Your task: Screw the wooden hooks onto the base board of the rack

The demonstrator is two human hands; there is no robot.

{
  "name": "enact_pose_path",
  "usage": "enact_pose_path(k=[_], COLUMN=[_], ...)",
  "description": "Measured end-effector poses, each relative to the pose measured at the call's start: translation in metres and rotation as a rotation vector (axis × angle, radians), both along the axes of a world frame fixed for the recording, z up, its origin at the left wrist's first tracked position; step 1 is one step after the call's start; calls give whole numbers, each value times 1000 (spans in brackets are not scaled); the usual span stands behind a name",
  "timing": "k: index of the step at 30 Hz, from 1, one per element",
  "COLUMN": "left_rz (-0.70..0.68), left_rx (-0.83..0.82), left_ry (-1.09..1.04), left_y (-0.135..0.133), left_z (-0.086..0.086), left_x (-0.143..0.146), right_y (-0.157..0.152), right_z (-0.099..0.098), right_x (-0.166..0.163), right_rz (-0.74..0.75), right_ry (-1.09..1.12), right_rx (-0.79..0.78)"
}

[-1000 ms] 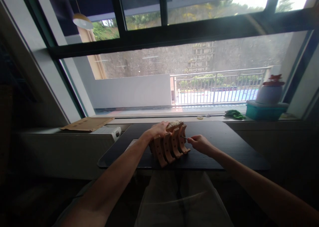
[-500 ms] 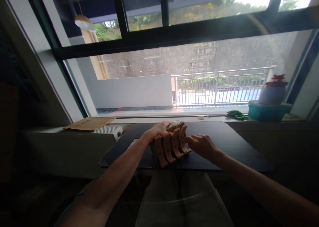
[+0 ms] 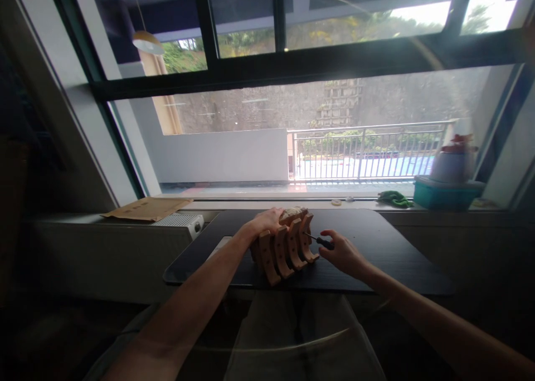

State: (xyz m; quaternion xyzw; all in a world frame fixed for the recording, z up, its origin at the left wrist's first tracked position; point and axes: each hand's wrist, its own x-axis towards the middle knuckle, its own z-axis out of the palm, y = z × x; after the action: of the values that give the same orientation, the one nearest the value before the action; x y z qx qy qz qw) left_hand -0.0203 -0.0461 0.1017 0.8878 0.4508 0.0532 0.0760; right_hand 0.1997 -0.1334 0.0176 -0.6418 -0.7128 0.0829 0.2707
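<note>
A wooden piece with several curved slats point(image 3: 295, 247) stands tilted on the dark table, close to its front edge. My left hand point(image 3: 267, 223) grips its upper left side; the fingertips are partly hidden behind it. In my right hand point(image 3: 341, 251) is a screwdriver point(image 3: 325, 243) with a dark handle, held loosely between thumb and fingers. Its thin shaft points left, and the tip meets the rightmost slat near a small hole. Dark holes dot the other slats too. A pale, rough-looking part point(image 3: 293, 214) shows at the top of the wooden piece.
The black table point(image 3: 376, 247) stands below a wide window. On the sill are a green cloth point(image 3: 394, 199), a teal box point(image 3: 446, 194) with a pale container point(image 3: 453, 165) on it, and a small ring point(image 3: 336, 203). A brown paper envelope point(image 3: 146, 208) lies above the white radiator point(image 3: 125, 253).
My right hand's fingers have loosened and spread, baring the screwdriver's handle and shaft. The left hand stays on the wooden piece. The camera view has shifted slightly.
</note>
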Motion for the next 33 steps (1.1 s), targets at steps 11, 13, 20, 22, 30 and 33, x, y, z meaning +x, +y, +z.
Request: enact_pose_path(k=[11,13,20,22,30,33], left_rz=[-12,-3,8,0,-30,-27], left_rx=[-22,-22,-18,-19,-27,-20], left_ry=[-4,-9,-38,-41,-55,-56], left_y=[-2,-2,5,7,10,8], left_z=[1,1,-5,-6,-7,-5], left_x=[-1,0,-1,-2,-2,0], right_y=[-9,-9,-11,-11,-6,-1], right_z=[29,30,33,33,10,-5], right_x=[4,5,2,3,7,2], right_rz=[196,176,234,277,152,51], right_ry=[-613,-644,-701,-703,-436,-273], right_rx=[182,198,216,204,122,72])
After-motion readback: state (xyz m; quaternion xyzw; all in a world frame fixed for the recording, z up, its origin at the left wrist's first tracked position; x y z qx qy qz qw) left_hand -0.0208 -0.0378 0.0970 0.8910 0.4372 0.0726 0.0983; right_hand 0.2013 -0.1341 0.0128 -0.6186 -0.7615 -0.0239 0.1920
